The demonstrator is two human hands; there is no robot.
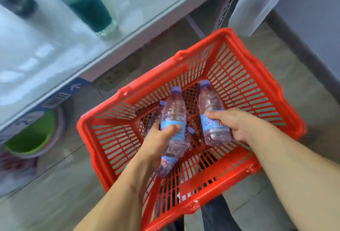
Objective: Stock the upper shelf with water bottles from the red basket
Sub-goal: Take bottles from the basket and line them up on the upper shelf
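**Hands in the basket, one bottle each**

Forearms reach down from the lower edge into a red basket [228,173] of slatted moulded plastic, rectangular, with a thick rim and lattice walls, standing on a pale tiled floor [55,184]. The left hand [158,142] curls round the blue label of a clear, ribbed water bottle [173,118] with a lilac cap, thumb across the front. The right hand [237,126] grips a second bottle [211,109] of the same kind at its labelled waist, cap pointing away from the person. Both bottles are inside the basket, tilted. Beneath the left hand lies a third bottle [168,164] on the basket's mesh bottom, and part of another bottle [156,113] shows behind the held one.

Further left, low by the floor, a round green tub [31,138] sits nested in a purplish one. Above it runs a white shelf [147,28], flat and smooth-edged, carrying a blurred bottle of teal liquid [88,6].
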